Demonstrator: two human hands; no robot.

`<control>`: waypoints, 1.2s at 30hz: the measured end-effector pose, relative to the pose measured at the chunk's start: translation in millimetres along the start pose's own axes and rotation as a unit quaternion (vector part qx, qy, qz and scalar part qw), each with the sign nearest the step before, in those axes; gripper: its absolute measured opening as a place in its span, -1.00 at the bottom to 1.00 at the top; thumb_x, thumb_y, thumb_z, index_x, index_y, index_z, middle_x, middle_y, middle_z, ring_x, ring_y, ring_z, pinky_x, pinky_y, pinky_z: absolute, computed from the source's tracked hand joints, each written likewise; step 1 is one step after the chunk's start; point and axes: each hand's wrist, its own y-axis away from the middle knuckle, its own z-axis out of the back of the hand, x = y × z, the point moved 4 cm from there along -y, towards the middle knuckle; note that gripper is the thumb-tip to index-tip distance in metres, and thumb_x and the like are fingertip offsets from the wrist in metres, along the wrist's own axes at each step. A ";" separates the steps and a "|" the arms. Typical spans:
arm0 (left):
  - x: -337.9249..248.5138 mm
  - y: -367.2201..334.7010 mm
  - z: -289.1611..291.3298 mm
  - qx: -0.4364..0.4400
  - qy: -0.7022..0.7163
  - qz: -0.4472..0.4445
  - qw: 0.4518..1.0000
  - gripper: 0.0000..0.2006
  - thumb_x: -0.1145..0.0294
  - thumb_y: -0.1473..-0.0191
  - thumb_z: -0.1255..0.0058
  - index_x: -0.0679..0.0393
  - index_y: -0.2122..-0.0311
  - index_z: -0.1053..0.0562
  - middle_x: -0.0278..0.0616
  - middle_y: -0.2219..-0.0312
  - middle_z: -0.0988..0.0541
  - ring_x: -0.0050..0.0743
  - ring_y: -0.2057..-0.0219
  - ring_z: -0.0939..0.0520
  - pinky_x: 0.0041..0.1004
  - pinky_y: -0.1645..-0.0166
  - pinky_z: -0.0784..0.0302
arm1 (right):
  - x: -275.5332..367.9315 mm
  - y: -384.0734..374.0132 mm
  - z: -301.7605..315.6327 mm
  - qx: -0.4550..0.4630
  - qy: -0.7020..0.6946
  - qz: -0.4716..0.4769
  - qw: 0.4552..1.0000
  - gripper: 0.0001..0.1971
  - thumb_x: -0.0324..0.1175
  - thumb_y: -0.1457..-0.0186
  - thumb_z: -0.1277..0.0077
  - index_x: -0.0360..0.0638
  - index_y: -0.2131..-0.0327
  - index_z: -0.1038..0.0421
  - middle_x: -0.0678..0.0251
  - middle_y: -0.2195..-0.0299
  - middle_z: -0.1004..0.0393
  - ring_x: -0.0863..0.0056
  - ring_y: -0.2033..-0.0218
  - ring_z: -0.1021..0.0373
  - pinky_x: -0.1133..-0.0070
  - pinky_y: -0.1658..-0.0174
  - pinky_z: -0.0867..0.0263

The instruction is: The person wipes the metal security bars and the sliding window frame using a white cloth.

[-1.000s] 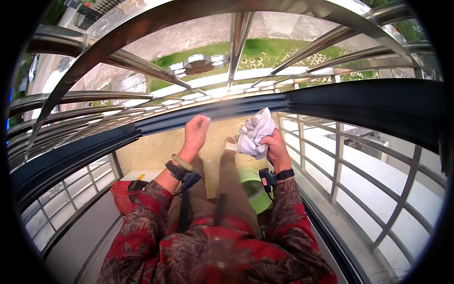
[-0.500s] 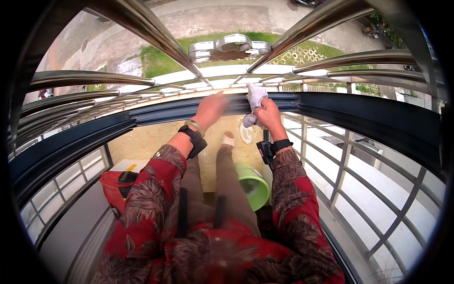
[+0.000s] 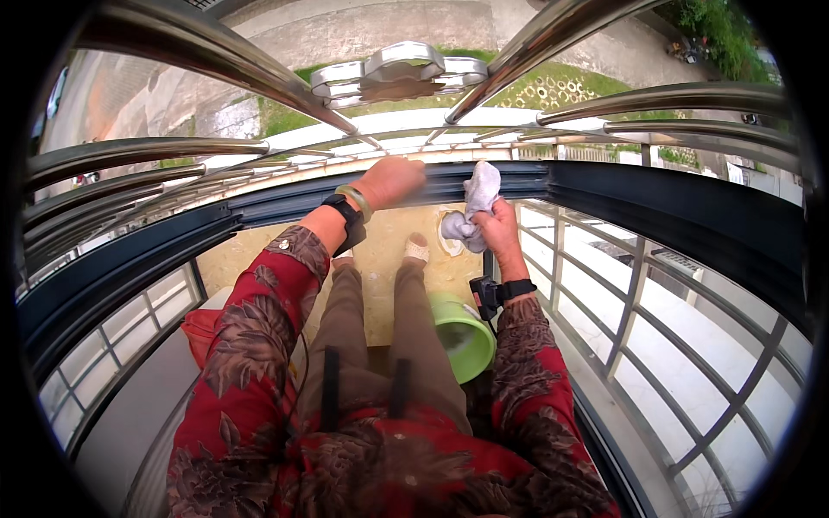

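My right hand (image 3: 499, 231) grips a crumpled pale grey cloth (image 3: 474, 207) and holds it up against the dark window frame rail (image 3: 604, 194) near its corner. My left hand (image 3: 393, 180) rests on the same dark rail to the left, fingers curled over its top edge. Both arms wear red flowered sleeves, each with a dark band at the wrist. Shiny steel guard bars (image 3: 216, 65) curve overhead just beyond the rail.
A green bucket (image 3: 462, 332) stands on the floor by my right leg. A red object (image 3: 200, 332) lies at my left. My feet stand on a tan floor (image 3: 389, 259). Barred glass panels run down both sides, with grass and pavement far below outside.
Both hands have risen to the dark rail. The left hand now rests on its top edge, and the right hand has brought the cloth against the frame corner. My view has tilted outward.
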 end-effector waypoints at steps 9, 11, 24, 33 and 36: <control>-3.5 -6.9 -2.6 0.039 -0.024 0.011 0.999 -0.92 0.43 0.23 0.11 0.14 0.55 -0.42 -0.16 0.51 -0.42 -0.14 0.43 -0.48 -0.31 0.34 -0.39 | 2.5 2.8 0.0 -0.020 -0.036 -0.009 0.999 -0.61 -0.55 0.34 0.08 -0.19 0.27 -0.42 0.25 0.30 -0.36 0.49 0.28 -0.32 0.61 0.19 -0.21; -2.6 -9.0 -4.4 0.044 -0.024 0.013 0.999 -0.92 0.44 0.24 0.11 0.16 0.56 -0.41 -0.14 0.52 -0.42 -0.12 0.44 -0.48 -0.30 0.35 -0.39 | 4.6 2.3 -1.6 -0.020 -0.045 -0.003 0.999 -0.60 -0.55 0.34 0.09 -0.20 0.26 -0.41 0.25 0.30 -0.37 0.50 0.28 -0.32 0.61 0.19 -0.21; -13.4 -0.6 0.5 -0.028 0.057 0.116 0.991 -0.90 0.45 0.19 0.17 0.23 0.51 -0.32 -0.06 0.61 -0.39 -0.03 0.57 -0.43 -0.23 0.46 -0.35 | 9.2 6.4 6.8 -0.047 -0.158 -0.062 0.984 -0.64 -0.62 0.30 0.13 -0.32 0.28 -0.37 0.35 0.38 -0.44 0.57 0.36 -0.36 0.66 0.25 -0.25; -45.7 139.9 71.8 -0.271 0.665 0.342 0.605 -0.86 0.39 0.04 0.35 0.09 0.59 -0.14 -0.39 0.65 -0.13 -0.61 0.68 -0.20 -0.62 0.67 -0.02 | 20.2 62.0 41.4 -0.094 -0.297 -0.074 0.947 -0.61 -0.68 0.33 0.19 -0.33 0.27 -0.32 0.31 0.36 -0.42 0.48 0.36 -0.37 0.62 0.24 -0.28; -47.2 154.3 143.0 -0.367 0.699 0.274 0.549 -0.88 0.37 0.05 0.36 0.07 0.58 -0.12 -0.38 0.65 -0.11 -0.62 0.68 -0.19 -0.64 0.65 -0.02 | 31.8 80.6 42.4 -0.095 -0.310 -0.085 0.942 -0.60 -0.68 0.34 0.20 -0.34 0.27 -0.31 0.28 0.36 -0.42 0.45 0.34 -0.37 0.59 0.22 -0.28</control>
